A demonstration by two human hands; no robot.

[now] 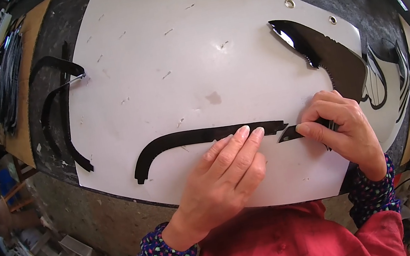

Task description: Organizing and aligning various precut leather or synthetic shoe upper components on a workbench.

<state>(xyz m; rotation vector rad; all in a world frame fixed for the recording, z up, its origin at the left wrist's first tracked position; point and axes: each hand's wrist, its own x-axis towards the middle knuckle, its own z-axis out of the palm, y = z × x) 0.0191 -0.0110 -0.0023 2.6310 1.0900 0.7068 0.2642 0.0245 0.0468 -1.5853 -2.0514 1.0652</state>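
Observation:
On the white board (195, 75) lies a long black strip (169, 142), curved down at its left end. My left hand (227, 173) rests on its right part, fingers lying flat and pressing it against the board. Just past the strip's right end, my right hand (342, 128) is closed, its thumb pinching a short, flat black piece with a slanted tip (288, 134). The rest of that piece is hidden under my fingers, so I cannot tell whether it is a blade or another strip. A large curved dark sheet (332, 53) lies beyond my right hand.
Thin curved black strips (47, 120) overlap the board's left edge. At the far left, a brown cardboard sheet (35, 53) lies beside a bundle of dark strips (5, 86). Metal eyelets (290, 3) pierce the board's far right. More thin black strips (401, 77) lie at right.

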